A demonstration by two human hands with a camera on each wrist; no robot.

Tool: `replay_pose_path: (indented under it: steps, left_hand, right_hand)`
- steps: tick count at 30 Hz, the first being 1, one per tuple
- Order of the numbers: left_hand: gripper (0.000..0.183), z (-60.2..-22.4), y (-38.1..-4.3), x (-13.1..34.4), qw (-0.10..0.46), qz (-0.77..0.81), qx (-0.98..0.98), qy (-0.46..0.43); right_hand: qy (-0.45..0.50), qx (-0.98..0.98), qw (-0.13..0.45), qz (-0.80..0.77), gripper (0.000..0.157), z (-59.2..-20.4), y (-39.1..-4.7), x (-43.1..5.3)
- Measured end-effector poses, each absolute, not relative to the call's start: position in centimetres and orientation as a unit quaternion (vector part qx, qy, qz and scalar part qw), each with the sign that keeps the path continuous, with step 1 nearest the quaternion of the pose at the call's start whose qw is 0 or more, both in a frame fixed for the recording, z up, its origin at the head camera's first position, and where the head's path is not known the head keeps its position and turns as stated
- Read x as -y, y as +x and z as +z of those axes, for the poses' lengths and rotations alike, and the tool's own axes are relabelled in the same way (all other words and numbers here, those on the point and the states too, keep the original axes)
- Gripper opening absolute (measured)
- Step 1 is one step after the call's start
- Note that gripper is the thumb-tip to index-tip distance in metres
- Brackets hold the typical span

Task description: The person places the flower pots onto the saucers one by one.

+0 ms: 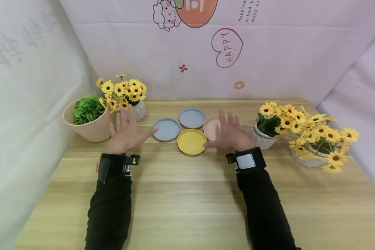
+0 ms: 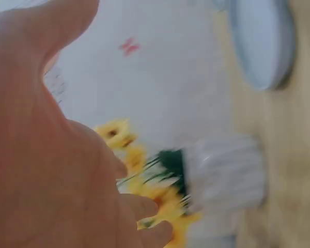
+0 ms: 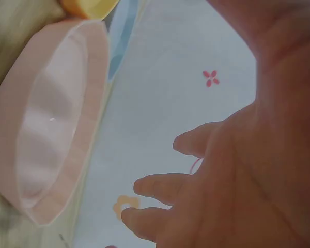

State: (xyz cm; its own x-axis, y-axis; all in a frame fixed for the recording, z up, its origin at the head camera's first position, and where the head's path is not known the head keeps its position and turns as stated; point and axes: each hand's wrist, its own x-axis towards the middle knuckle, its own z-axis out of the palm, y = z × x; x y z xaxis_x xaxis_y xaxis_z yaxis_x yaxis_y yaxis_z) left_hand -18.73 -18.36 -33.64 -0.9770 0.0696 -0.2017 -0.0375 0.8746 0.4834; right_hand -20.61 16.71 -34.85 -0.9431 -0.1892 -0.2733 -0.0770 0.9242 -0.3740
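My left hand hovers over the table with fingers spread and holds nothing; its thumb points toward a blue-grey plate. Just beyond its fingertips stands a white pot of yellow flowers. My right hand, also spread and holding nothing, is above and beside a pink plate, which it partly hides in the head view. Near its thumb lies a yellow plate. A second blue-grey plate sits behind the yellow one. The plates form a close cluster.
At the left stands a large pinkish pot with a green plant. Two more white pots with yellow flowers, one nearer and one farther right, stand at the right. A printed white cloth hangs behind the wooden table.
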Motion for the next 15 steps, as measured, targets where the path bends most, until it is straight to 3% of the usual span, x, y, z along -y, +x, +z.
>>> replay_pose_path:
  steps: [8, 11, 15]
  left_hand:
    - [0.125, -30.2, -16.8, 22.4, 0.049, 0.219, -0.974, 0.012]
    - [0.105, -30.8, -16.7, 24.7, -0.034, 0.220, -0.975, -0.011]
    - [0.063, -32.6, -16.6, 27.4, -0.140, 0.254, -0.957, -0.020]
  right_hand:
    - [-0.086, -0.970, 0.138, -0.180, 0.150, -36.3, -21.8, -18.8]
    - [-0.091, -0.969, 0.143, -0.179, 0.153, -36.9, -22.3, -19.1]
    - [-0.107, -0.969, 0.144, -0.170, 0.152, -37.6, -23.1, -19.3]
